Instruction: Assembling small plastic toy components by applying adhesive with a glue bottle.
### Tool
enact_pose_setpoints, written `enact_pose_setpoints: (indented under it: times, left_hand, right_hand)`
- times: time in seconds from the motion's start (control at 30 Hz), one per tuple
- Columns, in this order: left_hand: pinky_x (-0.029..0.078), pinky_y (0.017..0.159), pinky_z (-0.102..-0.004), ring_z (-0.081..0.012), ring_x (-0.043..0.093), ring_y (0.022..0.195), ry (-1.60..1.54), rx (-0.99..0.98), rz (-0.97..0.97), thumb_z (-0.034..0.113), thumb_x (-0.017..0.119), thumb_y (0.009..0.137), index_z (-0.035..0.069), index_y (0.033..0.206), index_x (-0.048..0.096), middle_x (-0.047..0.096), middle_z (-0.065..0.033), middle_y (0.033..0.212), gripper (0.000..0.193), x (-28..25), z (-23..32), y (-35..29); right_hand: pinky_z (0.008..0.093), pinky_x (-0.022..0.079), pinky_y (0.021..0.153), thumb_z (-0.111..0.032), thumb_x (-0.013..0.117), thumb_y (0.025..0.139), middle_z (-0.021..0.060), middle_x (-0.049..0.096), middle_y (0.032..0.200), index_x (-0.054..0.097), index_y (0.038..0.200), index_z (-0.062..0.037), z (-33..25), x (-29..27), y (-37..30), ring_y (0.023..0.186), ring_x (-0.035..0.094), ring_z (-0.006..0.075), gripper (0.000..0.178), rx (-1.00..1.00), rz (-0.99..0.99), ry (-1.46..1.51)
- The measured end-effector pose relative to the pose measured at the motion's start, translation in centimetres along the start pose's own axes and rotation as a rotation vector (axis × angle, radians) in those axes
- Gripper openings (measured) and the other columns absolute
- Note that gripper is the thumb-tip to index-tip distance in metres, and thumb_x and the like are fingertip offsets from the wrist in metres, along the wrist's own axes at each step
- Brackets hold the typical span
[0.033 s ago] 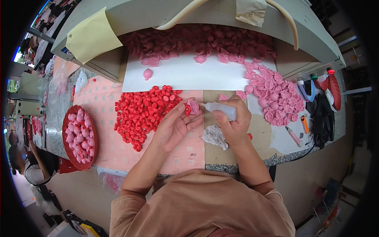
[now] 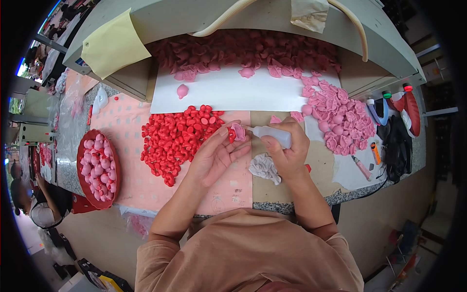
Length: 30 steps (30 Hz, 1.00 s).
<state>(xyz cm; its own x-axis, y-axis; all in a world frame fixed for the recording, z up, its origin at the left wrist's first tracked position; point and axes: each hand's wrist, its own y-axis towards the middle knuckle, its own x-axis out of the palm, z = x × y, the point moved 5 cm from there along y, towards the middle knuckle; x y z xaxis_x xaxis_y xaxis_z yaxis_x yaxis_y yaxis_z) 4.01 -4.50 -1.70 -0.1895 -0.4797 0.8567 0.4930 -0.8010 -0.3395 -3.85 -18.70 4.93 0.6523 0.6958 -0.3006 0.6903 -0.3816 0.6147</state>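
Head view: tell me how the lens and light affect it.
Head view: fisheye bends the shelf edge and blackens the corners; even, soft light, little glare; the left hand, the right hand and the squeeze bottle are sharp.

Pink petal piece [image 2: 238, 131] against white squeeze bottle [image 2: 272, 136]

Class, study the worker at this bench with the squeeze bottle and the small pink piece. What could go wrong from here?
1. The squeeze bottle in the right hand points its nozzle at the pink piece pinched in the left hand; its contents might reach the fingertips.
2. The red pile lies against the left wrist, so pieces could scatter.
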Motion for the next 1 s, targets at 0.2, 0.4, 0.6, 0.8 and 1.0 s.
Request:
enact_pose_setpoints:
  times: [0.2, 0.4, 0.6, 0.8, 1.0]
  left_hand:
    - [0.043, 0.098, -0.0421, -0.0266, 0.052, 0.111, -0.006, -0.015, -0.016, 0.018, 0.045, 0.094, 0.0, 0.128, 0.039, 0.053, -0.0157, 0.117, 0.039, 0.26, -0.07, -0.04]
    - [0.042, 0.098, -0.0424, -0.0275, 0.052, 0.112, -0.013, -0.018, -0.01, 0.018, 0.046, 0.094, 0.0, 0.128, 0.039, 0.053, -0.0156, 0.118, 0.039, 0.17, -0.12, -0.05]
    - [0.042, 0.098, -0.0426, -0.0272, 0.053, 0.11, -0.036, -0.022, 0.009, 0.017, 0.047, 0.093, 0.001, 0.127, 0.04, 0.053, -0.015, 0.116, 0.038, 0.07, -0.1, -0.04]
    - [0.044, 0.097, -0.0425, -0.0259, 0.054, 0.106, -0.057, -0.025, 0.033, 0.019, 0.049, 0.093, 0.002, 0.122, 0.045, 0.055, -0.0148, 0.114, 0.034, 0.04, 0.01, 0.06]
    - [0.045, 0.095, -0.0431, -0.0262, 0.055, 0.104, -0.089, -0.029, 0.072, 0.018, 0.05, 0.092, 0.003, 0.115, 0.049, 0.056, -0.0145, 0.112, 0.028, -0.31, 0.03, 0.09]
  right_hand:
    - [0.026, 0.04, 0.057, -0.018, 0.071, 0.078, 0.0086, 0.056, 0.074, 0.055, 0.088, -0.0001, 0.01, 0.14, -0.03, 0.063, 0.049, 0.0155, 0.026, 0.017, -0.015, -0.01]
    - [0.0255, 0.039, 0.056, -0.018, 0.071, 0.077, 0.0081, 0.056, 0.074, 0.056, 0.088, -0.0002, 0.0, 0.23, -0.06, 0.062, 0.049, 0.0152, 0.026, -0.016, -0.024, -0.034]
    - [0.0261, 0.039, 0.056, -0.018, 0.07, 0.078, 0.0082, 0.056, 0.074, 0.056, 0.088, -0.0004, -0.1, 0.16, -0.04, 0.062, 0.048, 0.0154, 0.025, -0.012, -0.019, -0.028]
    - [0.0287, 0.041, 0.055, -0.017, 0.073, 0.074, 0.0091, 0.056, 0.072, 0.057, 0.086, -0.001, -0.22, -0.06, 0.14, 0.061, 0.05, 0.0191, 0.026, 0.019, 0.027, -0.015]
    - [0.031, 0.042, 0.054, -0.017, 0.076, 0.069, 0.0101, 0.055, 0.069, 0.059, 0.083, -0.0018, -0.19, 0.0, 0.16, 0.059, 0.052, 0.0226, 0.027, 0.032, 0.035, -0.029]
